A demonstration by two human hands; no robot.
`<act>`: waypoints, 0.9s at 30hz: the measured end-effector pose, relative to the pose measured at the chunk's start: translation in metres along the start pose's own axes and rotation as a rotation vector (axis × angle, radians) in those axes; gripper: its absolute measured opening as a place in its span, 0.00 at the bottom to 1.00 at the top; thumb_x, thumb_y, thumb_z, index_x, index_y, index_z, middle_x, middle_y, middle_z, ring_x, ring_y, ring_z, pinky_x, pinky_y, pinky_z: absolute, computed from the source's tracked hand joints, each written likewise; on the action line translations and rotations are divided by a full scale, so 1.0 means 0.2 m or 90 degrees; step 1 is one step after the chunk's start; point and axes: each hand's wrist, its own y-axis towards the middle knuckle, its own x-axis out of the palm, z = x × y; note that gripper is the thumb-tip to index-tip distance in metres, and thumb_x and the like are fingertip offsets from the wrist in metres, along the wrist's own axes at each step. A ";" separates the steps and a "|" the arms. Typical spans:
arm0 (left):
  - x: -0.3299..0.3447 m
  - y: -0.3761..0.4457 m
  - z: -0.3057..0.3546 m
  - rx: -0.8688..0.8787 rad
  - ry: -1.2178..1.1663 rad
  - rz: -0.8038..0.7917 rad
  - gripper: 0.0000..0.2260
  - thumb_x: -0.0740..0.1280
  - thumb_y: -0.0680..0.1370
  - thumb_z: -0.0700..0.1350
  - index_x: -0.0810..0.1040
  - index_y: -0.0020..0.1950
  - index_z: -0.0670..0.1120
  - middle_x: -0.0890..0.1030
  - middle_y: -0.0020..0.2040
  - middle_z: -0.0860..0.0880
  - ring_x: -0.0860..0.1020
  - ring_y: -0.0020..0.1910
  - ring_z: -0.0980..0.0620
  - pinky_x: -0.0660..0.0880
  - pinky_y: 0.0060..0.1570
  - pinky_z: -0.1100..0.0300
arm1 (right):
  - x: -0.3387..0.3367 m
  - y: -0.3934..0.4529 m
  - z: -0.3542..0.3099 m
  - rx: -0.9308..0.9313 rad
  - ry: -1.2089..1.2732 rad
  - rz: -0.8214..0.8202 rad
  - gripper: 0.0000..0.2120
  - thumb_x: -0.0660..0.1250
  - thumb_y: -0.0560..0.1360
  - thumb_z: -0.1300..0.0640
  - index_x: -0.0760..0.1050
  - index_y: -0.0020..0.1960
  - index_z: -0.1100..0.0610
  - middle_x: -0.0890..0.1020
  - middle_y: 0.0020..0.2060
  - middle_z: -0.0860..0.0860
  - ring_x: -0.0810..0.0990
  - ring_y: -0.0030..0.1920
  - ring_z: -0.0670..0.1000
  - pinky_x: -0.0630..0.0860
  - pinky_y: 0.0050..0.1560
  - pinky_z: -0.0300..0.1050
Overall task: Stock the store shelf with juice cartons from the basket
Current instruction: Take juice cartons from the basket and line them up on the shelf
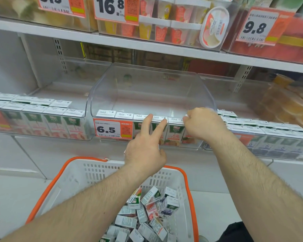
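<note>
A clear plastic bin (152,84) on the middle shelf holds one front row of small green-and-white juice cartons (175,131). My left hand (145,147) reaches up with two straight fingers touching the carton tops in that row. My right hand (203,123) has curled fingers on the rightmost carton at the bin's right end; the carton is mostly hidden by the hand. Below, a white basket with an orange rim (77,173) holds several loose cartons (150,212) in a jumble.
Filled carton bins stand on the left (42,117) and on the right (269,135) of the middle bin. A 6.5 price tag (110,129) hangs on the bin front. The shelf above (147,48) carries cups and tubs. White base panels lie behind the basket.
</note>
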 end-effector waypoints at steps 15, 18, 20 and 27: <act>-0.07 0.01 0.03 -0.016 0.048 -0.056 0.38 0.65 0.76 0.49 0.44 0.78 0.62 0.37 0.78 0.56 0.76 0.56 0.48 0.76 0.46 0.54 | -0.03 0.00 -0.03 0.018 -0.028 -0.053 0.32 0.43 0.82 0.38 0.77 0.55 0.59 0.77 0.45 0.56 0.76 0.52 0.58 0.73 0.51 0.51; -0.08 0.02 0.04 -0.004 0.048 -0.066 0.38 0.65 0.75 0.49 0.45 0.78 0.63 0.38 0.78 0.56 0.76 0.58 0.48 0.77 0.48 0.52 | -0.03 -0.01 -0.05 0.025 -0.042 -0.092 0.41 0.36 0.79 0.32 0.76 0.65 0.58 0.79 0.60 0.59 0.75 0.63 0.59 0.72 0.60 0.54; -0.09 0.02 0.03 -0.001 0.009 -0.071 0.37 0.66 0.75 0.48 0.48 0.78 0.62 0.40 0.79 0.58 0.74 0.62 0.49 0.76 0.51 0.54 | -0.03 -0.03 -0.07 0.024 -0.052 -0.125 0.43 0.34 0.77 0.30 0.71 0.72 0.56 0.75 0.68 0.58 0.72 0.67 0.59 0.70 0.64 0.56; -0.23 -0.02 0.05 -0.259 -0.731 0.146 0.12 0.67 0.78 0.39 0.78 0.61 0.47 0.81 0.47 0.56 0.76 0.27 0.61 0.73 0.29 0.67 | 0.05 -0.04 -0.03 -0.030 -0.074 0.009 0.44 0.34 0.77 0.33 0.68 0.72 0.63 0.70 0.71 0.59 0.63 0.73 0.58 0.60 0.73 0.57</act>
